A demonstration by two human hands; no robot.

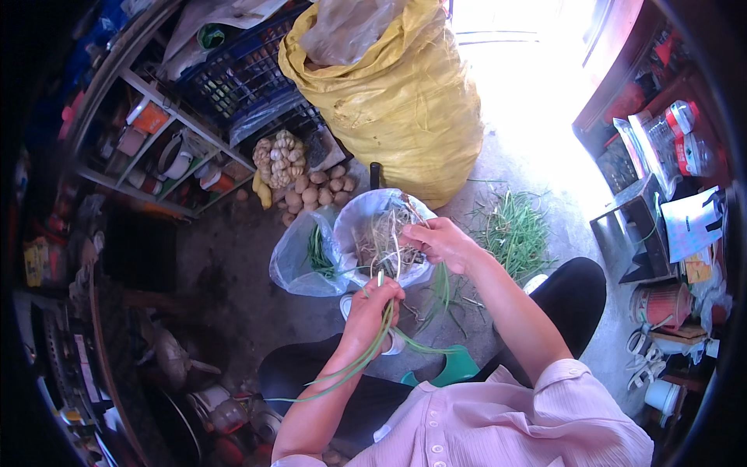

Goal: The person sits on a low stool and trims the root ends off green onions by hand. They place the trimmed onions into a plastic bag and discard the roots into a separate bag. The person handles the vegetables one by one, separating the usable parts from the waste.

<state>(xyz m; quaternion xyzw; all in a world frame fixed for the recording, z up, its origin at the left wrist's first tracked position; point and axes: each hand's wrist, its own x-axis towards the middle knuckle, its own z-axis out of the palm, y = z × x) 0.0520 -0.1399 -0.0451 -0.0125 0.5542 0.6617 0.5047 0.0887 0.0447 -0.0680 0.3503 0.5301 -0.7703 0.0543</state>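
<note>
My left hand (pixel 376 303) is closed around a few long green onion-like stalks (pixel 373 345); their leaves trail back over my left forearm. White stem ends stick up from that fist. My right hand (pixel 440 242) pinches thin pale and brownish strands at its fingertips, above a bin lined with a white plastic bag (pixel 348 216). Dry roots and peelings (pixel 373 236) fill the bin. Green leaves (pixel 444 292) hang or lie below my right hand; whether it holds them is unclear. Left of the bin, a translucent plastic bag (pixel 289 262) contains green stalks (pixel 318 254).
A loose heap of green stalks (pixel 516 233) lies on the concrete floor to the right. Beyond the bin stand a large yellow woven sack (pixel 402 111), potatoes (pixel 312 192) and garlic bulbs (pixel 283 157). Shelves (pixel 169 134) line the left; a green plastic piece (pixel 446 368) is between my legs.
</note>
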